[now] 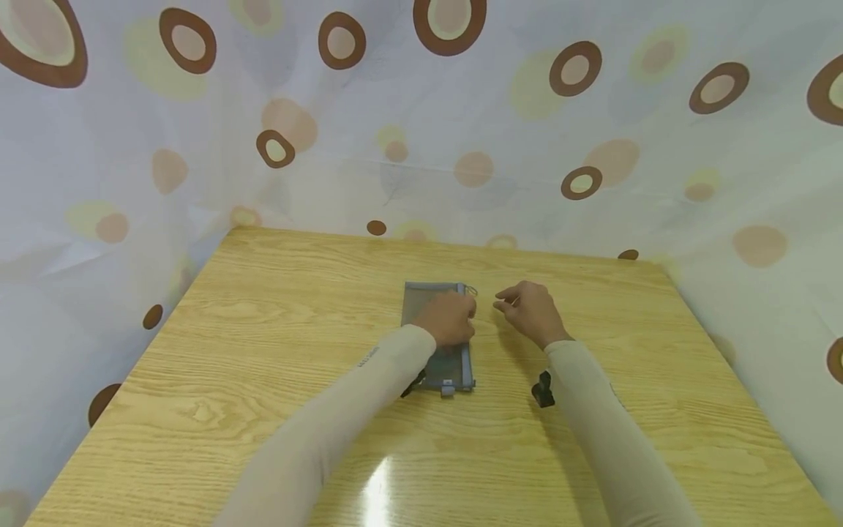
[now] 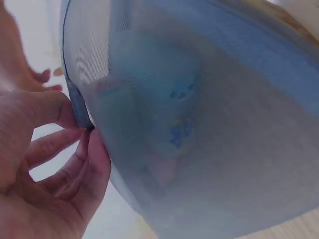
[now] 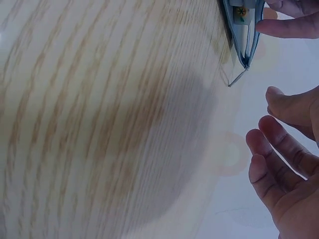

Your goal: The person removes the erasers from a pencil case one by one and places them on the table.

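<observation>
Cloth backdrop: a white sheet with brown, peach and yellow rounds [image 1: 217, 146] stands left of the pouch, behind it and on round to its right.
Tabletop: yellowish wood grain [image 1: 263, 322] lies under the pouch and spreads to all sides of it, with a bright glare in front of the pouch.
Left sleeve: pale cloth [image 1: 329, 417] with small dark lettering near the cuff, coming in from the pouch's near left.
Left black fitting: a dark piece [image 1: 413, 383] under the left cuff, at the pouch's near left corner.
Left hand: over the pouch [image 1: 448, 318], its thumb and fingers pinching the pouch's edge.
Pouch: grey-blue mesh [image 1: 451, 366] on the tabletop, with a short tab at its near end.
Pouch contents: a pale blue-green shape with darker blue marks [image 2: 154, 94] shows blurrily through the mesh.
Cord loop: a thin loop [image 1: 471, 290] at the pouch's far right corner.
Right hand: just right of the pouch [image 1: 527, 311], well clear of the left hand, thumb and fingertips parted.
Right black fitting: a dark block [image 1: 543, 389] by the right cuff, right of the pouch.
Right sleeve: pale cloth [image 1: 612, 432], coming in from the pouch's near right.
</observation>
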Demonstrator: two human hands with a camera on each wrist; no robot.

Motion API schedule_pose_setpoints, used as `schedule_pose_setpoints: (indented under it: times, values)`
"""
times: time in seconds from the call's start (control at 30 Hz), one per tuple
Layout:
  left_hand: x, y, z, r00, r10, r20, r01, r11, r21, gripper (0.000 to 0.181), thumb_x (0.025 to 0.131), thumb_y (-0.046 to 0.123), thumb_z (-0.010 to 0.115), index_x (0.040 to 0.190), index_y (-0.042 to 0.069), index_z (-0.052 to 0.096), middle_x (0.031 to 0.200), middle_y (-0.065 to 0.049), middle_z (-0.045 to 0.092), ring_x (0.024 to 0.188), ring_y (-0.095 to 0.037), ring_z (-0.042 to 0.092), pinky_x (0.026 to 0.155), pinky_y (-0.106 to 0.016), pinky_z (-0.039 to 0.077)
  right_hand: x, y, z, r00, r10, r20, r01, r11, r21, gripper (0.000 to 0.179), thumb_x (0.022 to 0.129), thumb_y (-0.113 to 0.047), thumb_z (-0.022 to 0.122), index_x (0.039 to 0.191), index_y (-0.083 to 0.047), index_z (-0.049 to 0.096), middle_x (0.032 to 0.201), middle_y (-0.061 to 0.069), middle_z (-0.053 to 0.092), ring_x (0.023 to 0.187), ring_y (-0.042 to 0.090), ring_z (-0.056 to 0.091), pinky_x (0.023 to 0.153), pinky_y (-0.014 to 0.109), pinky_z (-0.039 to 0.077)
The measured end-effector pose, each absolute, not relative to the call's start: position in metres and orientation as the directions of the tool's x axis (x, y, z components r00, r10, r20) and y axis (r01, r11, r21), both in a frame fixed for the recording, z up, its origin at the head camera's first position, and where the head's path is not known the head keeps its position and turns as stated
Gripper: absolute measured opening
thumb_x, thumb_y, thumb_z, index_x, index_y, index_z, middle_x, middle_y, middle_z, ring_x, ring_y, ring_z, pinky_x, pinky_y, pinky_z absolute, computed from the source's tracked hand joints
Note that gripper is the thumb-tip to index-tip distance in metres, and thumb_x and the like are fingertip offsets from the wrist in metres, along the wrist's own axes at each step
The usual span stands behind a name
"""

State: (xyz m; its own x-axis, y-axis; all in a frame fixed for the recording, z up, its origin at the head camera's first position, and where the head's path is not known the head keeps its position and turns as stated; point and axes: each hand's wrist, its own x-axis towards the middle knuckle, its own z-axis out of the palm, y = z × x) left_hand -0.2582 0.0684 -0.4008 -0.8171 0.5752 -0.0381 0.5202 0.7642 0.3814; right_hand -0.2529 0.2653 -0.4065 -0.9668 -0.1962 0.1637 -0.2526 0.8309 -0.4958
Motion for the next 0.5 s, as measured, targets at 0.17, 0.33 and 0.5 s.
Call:
schedule_pose_setpoints:
  times: [0.17,0.33,0.5]
  values:
    - [-0.265,0.059,-0.404,-0.812,0.582,-0.045,0.475,0.703,0.529,0.024,0.097,0.013,0.066,0.117,0.004,0.075,0.121,-0.008,0.072,0.11,-0.023,0.068,0.091,-0.033,0.057,-0.253,0.262,-0.409,-0.971,-0.199,0.129,-0.238,0.825,-0.512,0.025,0.097,-0.014,0.071,0.114,0.003,0.075,0.107,0.019,0.071,0.091,0.032,0.068,0.075,0.047,0.06]
    - [-0.267,0.051,-0.403,-0.799,0.599,-0.055,0.442,0.646,0.622,0.024,0.099,0.011,0.063,0.118,0.002,0.074,0.123,-0.009,0.071,0.112,-0.025,0.068,0.093,-0.034,0.057,-0.252,0.254,-0.413,-0.97,-0.227,0.088,-0.239,0.818,-0.523,0.022,0.095,-0.012,0.072,0.112,0.002,0.076,0.106,0.017,0.071,0.089,0.029,0.068,0.073,0.043,0.059]
    - [-0.267,0.044,-0.402,-0.797,0.602,-0.055,0.41,0.606,0.682,0.025,0.099,0.01,0.064,0.12,0.0,0.073,0.12,-0.012,0.072,0.102,-0.022,0.072,0.092,-0.034,0.058,-0.25,0.244,-0.417,-0.958,-0.283,0.055,-0.267,0.798,-0.541,0.017,0.093,-0.009,0.074,0.105,0.002,0.078,0.104,0.016,0.074,0.083,0.025,0.069,0.072,0.04,0.06]
